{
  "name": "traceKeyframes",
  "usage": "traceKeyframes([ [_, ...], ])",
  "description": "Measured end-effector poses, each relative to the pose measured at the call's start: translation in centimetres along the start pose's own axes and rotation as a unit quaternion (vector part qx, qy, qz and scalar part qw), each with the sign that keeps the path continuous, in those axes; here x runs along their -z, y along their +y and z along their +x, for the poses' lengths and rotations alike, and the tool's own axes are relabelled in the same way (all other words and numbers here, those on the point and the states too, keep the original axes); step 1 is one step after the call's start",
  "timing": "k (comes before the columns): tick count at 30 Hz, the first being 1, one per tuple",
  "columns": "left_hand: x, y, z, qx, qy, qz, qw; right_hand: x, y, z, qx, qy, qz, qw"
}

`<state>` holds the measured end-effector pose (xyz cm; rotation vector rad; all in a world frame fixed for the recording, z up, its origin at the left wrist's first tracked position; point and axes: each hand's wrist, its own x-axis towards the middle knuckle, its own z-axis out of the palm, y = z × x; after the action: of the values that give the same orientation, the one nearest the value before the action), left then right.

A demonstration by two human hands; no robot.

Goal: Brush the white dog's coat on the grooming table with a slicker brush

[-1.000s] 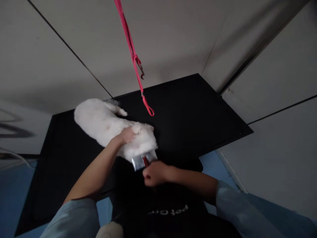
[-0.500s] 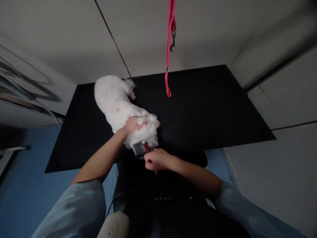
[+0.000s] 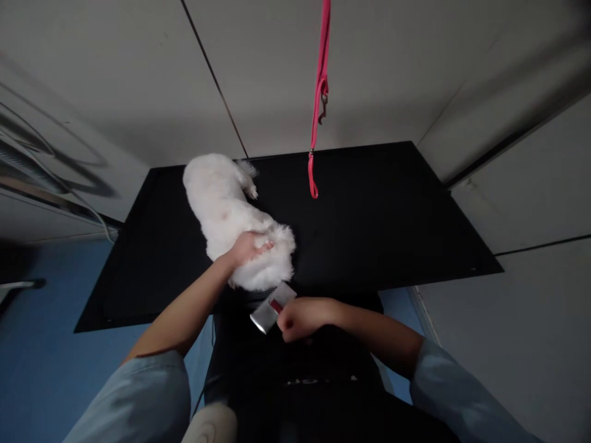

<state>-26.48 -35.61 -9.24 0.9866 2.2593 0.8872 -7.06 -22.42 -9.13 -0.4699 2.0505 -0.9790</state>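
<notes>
A white, fluffy dog is on a black table, its body slanting from the back edge towards me. My left hand grips the dog's coat near its fluffier near end, with fingers partly sunk in the fur. My right hand is closed round the red handle of a slicker brush. The brush has a flat silver back, tilted up towards me, and sits just below the dog at the table's near edge. Its bristles are mostly hidden, and I cannot tell whether they touch the fur.
A pink strap with a metal clip and a small loop hangs over the middle of the table. Pale walls stand behind and to the right. At the left is a grey hose with cables. A beige rounded object is low in front.
My right hand has drawn the brush off the dog's near end, down towards me, and turned it. My left hand keeps its hold on the dog. The whole view has shifted slightly.
</notes>
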Motion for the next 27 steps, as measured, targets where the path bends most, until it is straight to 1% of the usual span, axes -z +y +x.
traceKeyframes([
  [2,0.1,0.2,-0.4,-0.005,0.006,-0.019,1.0,0.2,0.1,-0.3,-0.031,0.07,-0.018,0.997],
  [3,0.0,0.4,-0.6,-0.007,0.007,-0.024,1.0,0.2,0.1,-0.5,-0.051,0.091,-0.04,0.994],
  [4,-0.1,0.7,-0.9,-0.007,0.01,-0.015,1.0,0.3,0.1,-0.7,-0.066,0.084,-0.062,0.992],
  [5,-0.5,1.0,-1.1,-0.01,0.014,0.012,1.0,0.3,0.1,-0.9,-0.07,0.056,-0.074,0.993],
  [7,-1.6,1.4,-1.7,-0.009,0.037,0.115,0.993,0.3,0.1,-1.1,-0.049,-0.002,-0.066,0.997],
  [8,-2.3,1.4,-1.9,0.0,0.062,0.175,0.983,0.4,0.2,-1.2,-0.039,0.001,-0.062,0.997],
  [9,-3.0,1.2,-2.0,0.011,0.094,0.224,0.97,0.5,0.2,-1.3,-0.037,0.026,-0.067,0.997],
  [11,-4.2,0.2,-2.2,0.024,0.146,0.268,0.952,0.6,0.4,-1.3,-0.052,0.085,-0.096,0.99],
  [12,-4.5,-0.6,-2.2,0.026,0.16,0.266,0.95,0.6,0.5,-1.3,-0.061,0.093,-0.112,0.988],
  [13,-4.6,-1.4,-2.3,0.026,0.165,0.254,0.953,0.5,0.5,-1.3,-0.064,0.083,-0.121,0.987],
  [15,-4.3,-3.0,-2.4,0.034,0.162,0.221,0.961,0.3,0.5,-1.3,-0.043,0.031,-0.116,0.992],
  [16,-4.0,-3.7,-2.5,0.043,0.162,0.208,0.964,0.1,0.4,-1.3,-0.025,0.016,-0.108,0.994],
  [17,-3.7,-4.2,-2.6,0.051,0.164,0.193,0.966,0.0,0.3,-1.3,-0.014,0.019,-0.105,0.994],
  [18,-3.5,-4.6,-2.7,0.056,0.167,0.178,0.968,0.0,0.1,-1.2,-0.016,0.035,-0.111,0.993],
  [20,-3.2,-5.0,-3.0,0.067,0.176,0.145,0.971,-0.1,-0.1,-1.0,-0.045,0.073,-0.141,0.986],
  [21,-3.1,-5.0,-3.2,0.072,0.178,0.129,0.973,-0.1,-0.2,-0.9,-0.064,0.079,-0.157,0.982],
  [22,-3.0,-5.1,-3.4,0.08,0.18,0.116,0.974,0.0,-0.3,-0.9,-0.074,0.069,-0.165,0.981],
  [23,-3.0,-5.1,-3.6,0.088,0.18,0.108,0.974,0.0,-0.3,-1.0,-0.069,0.047,-0.159,0.984],
  [25,-2.8,-4.9,-4.1,0.102,0.178,0.101,0.973,0.0,-0.2,-1.2,-0.03,0.007,-0.122,0.992],
  [26,-2.8,-4.6,-4.4,0.106,0.179,0.099,0.973,0.1,-0.1,-1.3,-0.016,0.008,-0.107,0.994],
  [27,-2.8,-4.2,-4.7,0.108,0.185,0.102,0.971,0.0,0.0,-1.4,-0.013,0.022,-0.102,0.994],
])
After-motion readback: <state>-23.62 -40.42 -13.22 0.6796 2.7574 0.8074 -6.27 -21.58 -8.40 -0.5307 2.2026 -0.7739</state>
